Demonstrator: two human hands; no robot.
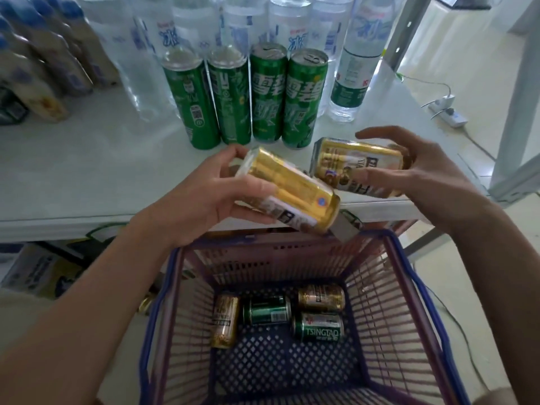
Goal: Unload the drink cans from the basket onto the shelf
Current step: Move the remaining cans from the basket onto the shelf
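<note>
My left hand [195, 197] grips a gold can [292, 190], tilted on its side above the front edge of the white shelf [87, 171]. My right hand [420, 173] holds a second gold can [353, 165], also on its side, just over the shelf's front right part. Below me sits a purple basket [388, 287] with blue rims. Several cans lie on its floor: two gold ones [225, 320] [321, 296] and two green ones [267, 311] [318, 327]. Tall green cans [268, 95] stand upright in a row on the shelf behind my hands.
Clear water bottles [353, 59] stand at the back of the shelf, and wrapped bottle packs [43, 62] lie at the back left. A grey shelf post [514, 92] rises at right. A power strip [447, 112] and cable lie on the floor. Cartons [43, 273] sit under the shelf.
</note>
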